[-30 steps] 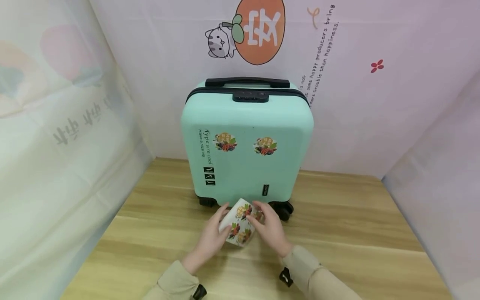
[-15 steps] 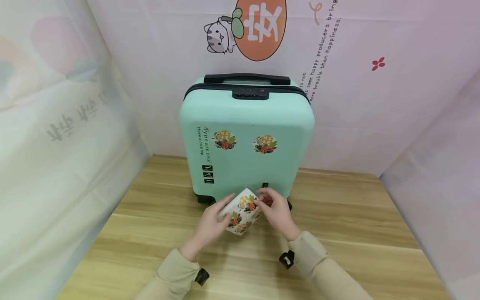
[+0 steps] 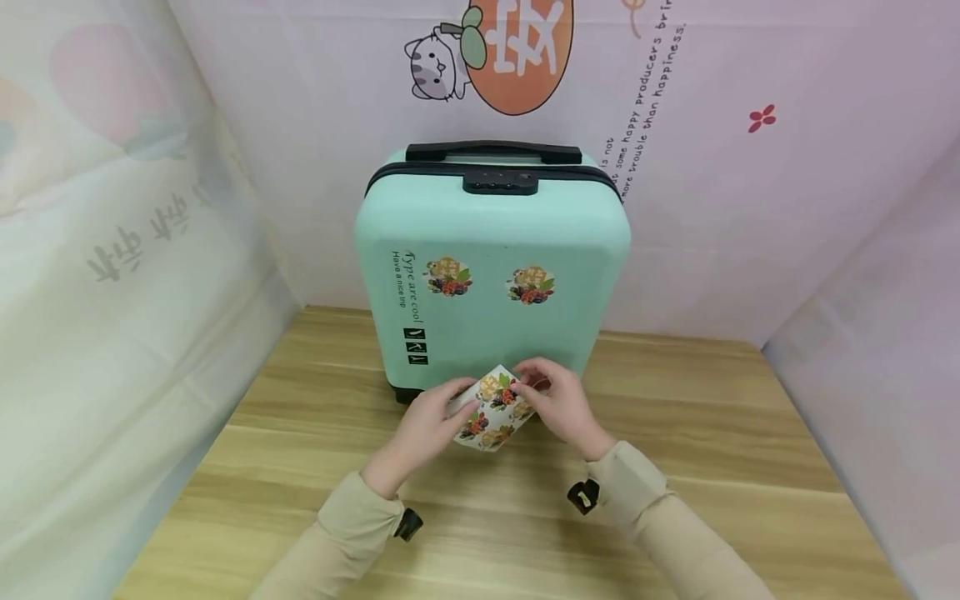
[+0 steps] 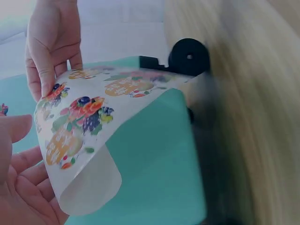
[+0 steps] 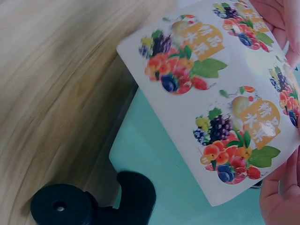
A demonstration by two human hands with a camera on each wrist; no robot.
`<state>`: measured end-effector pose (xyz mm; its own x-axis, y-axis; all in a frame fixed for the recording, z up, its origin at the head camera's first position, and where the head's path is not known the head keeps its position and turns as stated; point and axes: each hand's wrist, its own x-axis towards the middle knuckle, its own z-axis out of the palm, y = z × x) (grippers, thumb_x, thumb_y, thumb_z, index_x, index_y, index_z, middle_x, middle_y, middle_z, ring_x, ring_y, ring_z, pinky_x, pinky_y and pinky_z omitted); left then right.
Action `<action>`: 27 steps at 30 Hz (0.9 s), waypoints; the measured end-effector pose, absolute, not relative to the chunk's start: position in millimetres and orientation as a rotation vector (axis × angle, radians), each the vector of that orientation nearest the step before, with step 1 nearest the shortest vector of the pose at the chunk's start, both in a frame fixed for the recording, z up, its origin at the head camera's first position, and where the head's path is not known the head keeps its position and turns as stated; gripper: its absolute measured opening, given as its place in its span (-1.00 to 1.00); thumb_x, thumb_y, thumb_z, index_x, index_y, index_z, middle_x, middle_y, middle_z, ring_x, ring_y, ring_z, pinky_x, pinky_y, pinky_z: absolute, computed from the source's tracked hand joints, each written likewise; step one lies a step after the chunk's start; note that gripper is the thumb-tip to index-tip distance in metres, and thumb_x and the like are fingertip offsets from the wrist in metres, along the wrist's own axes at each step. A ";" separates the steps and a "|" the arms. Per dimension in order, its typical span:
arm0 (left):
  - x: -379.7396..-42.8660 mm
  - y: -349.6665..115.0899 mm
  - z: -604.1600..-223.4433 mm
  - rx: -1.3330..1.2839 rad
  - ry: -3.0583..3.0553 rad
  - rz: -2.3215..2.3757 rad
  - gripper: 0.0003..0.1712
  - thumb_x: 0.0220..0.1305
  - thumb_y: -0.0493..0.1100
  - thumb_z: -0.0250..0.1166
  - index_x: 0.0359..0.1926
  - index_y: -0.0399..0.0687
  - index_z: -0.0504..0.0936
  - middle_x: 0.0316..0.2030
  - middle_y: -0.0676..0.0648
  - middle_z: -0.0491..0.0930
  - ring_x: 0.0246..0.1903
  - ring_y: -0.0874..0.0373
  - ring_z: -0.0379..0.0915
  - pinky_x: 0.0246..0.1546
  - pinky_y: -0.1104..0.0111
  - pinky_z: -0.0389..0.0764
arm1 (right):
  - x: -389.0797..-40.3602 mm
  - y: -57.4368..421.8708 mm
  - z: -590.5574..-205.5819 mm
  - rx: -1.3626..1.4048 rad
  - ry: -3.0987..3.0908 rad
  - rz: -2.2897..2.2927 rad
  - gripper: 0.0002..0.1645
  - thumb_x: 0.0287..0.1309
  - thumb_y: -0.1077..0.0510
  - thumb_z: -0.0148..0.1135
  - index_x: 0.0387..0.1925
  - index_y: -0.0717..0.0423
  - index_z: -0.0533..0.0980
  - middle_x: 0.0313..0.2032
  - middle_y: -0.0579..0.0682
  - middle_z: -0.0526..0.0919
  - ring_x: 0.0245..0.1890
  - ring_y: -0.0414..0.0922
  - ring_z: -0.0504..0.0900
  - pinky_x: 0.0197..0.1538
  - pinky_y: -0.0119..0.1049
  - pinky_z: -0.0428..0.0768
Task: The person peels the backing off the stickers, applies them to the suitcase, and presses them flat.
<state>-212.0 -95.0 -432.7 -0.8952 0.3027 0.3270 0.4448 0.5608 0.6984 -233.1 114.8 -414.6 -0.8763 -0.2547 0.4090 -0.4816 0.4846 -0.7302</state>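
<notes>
A white sticker sheet printed with round fruit stickers is held between both hands, low in front of a mint-green suitcase. My left hand grips its left edge, thumb on the printed face and fingers behind. At the upper right edge my right hand pinches the sheet; whether a sticker is lifting there I cannot tell. In the left wrist view the sheet curves over, one end curled under. Two matching stickers, a left one and a right one, are on the suitcase front.
The suitcase stands upright on a wood-grain surface, its black handle on top. A black wheel shows in the right wrist view. A printed cloth hangs behind, with more cloth at both sides.
Both hands have risen with the sticker sheet, closer to the suitcase front, and now cover its small black label. The right hand has shifted slightly rightward. The head view has tilted slightly down.
</notes>
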 end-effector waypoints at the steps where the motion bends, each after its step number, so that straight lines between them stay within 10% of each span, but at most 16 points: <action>1: -212.5 -94.2 -430.3 -0.631 -2.619 -1.261 -0.65 0.34 -0.10 0.18 0.08 -0.12 0.54 -0.10 -0.10 0.66 -0.21 0.12 0.62 -0.17 0.27 0.61 | -233.0 114.5 -414.2 0.622 -2.488 1.345 -0.79 0.10 0.29 0.30 -0.18 0.20 0.59 -0.39 0.01 0.60 -0.34 -0.12 0.59 -0.26 -0.29 0.61; 18: -217.3 -80.5 -416.8 -0.676 -2.578 -1.363 -0.75 0.36 -0.18 0.14 -0.02 -0.16 0.61 -0.27 -0.06 0.70 -0.45 0.28 0.52 -0.44 0.46 0.53 | -235.4 130.3 -413.0 1.023 -2.172 0.743 -0.47 -0.12 0.28 0.47 -0.04 0.28 0.51 -0.10 0.13 0.54 -0.12 0.02 0.53 -0.06 -0.16 0.55; 27: -220.0 -78.5 -408.4 -0.632 -2.563 -1.744 -0.68 0.35 -0.19 0.15 0.09 -0.16 0.55 -0.22 -0.13 0.68 -0.35 0.24 0.57 -0.35 0.43 0.54 | -236.3 136.7 -406.6 1.160 -2.034 0.577 -0.55 0.24 -0.04 0.16 -0.04 0.24 0.55 -0.06 0.14 0.59 -0.07 0.04 0.51 0.02 -0.11 0.47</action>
<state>-220.0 -78.5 -408.4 -0.9199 0.3362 0.2020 0.3113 0.3125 0.8975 -236.3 136.7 -406.6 -0.3416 -0.5484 0.7632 -0.8676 0.4962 -0.0317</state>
